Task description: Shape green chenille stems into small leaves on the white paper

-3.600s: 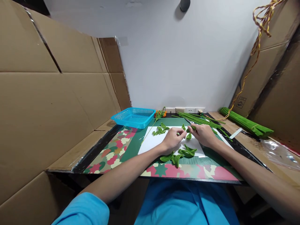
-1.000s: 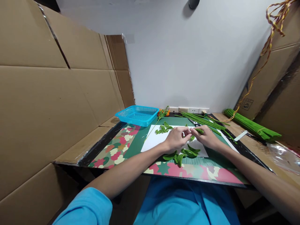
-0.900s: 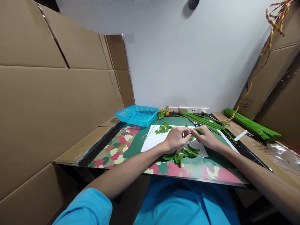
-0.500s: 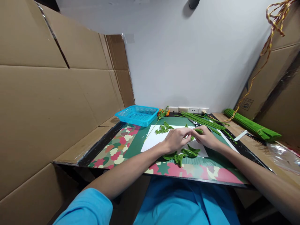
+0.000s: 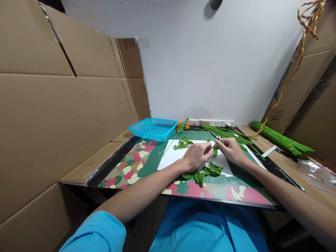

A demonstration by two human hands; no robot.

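Over the white paper (image 5: 168,159), my left hand (image 5: 198,154) and my right hand (image 5: 231,151) are close together with fingers pinched. Between their fingertips is a green pipe cleaner piece (image 5: 215,147), partly hidden by the fingers. Leaf-shaped loops of bent green pipe cleaner (image 5: 213,169) lie just below my hands, near the paper's front edge. Another group of green loops (image 5: 183,142) rests beyond my left hand. Behind my right hand, the scissors (image 5: 218,137) are partly covered by it.
Loose green pipe cleaners (image 5: 225,134) lie at the back right, and a thick bundle (image 5: 282,139) sits on the cardboard. A blue basket (image 5: 154,130) stands at the back left beside an orange flower with a green stem (image 5: 183,126). Cardboard walls (image 5: 52,122) flank the table.
My fingertips have drawn slightly apart, showing more of the green piece between them. My right hand has shifted a little to the right. The loops on the table have stayed put.
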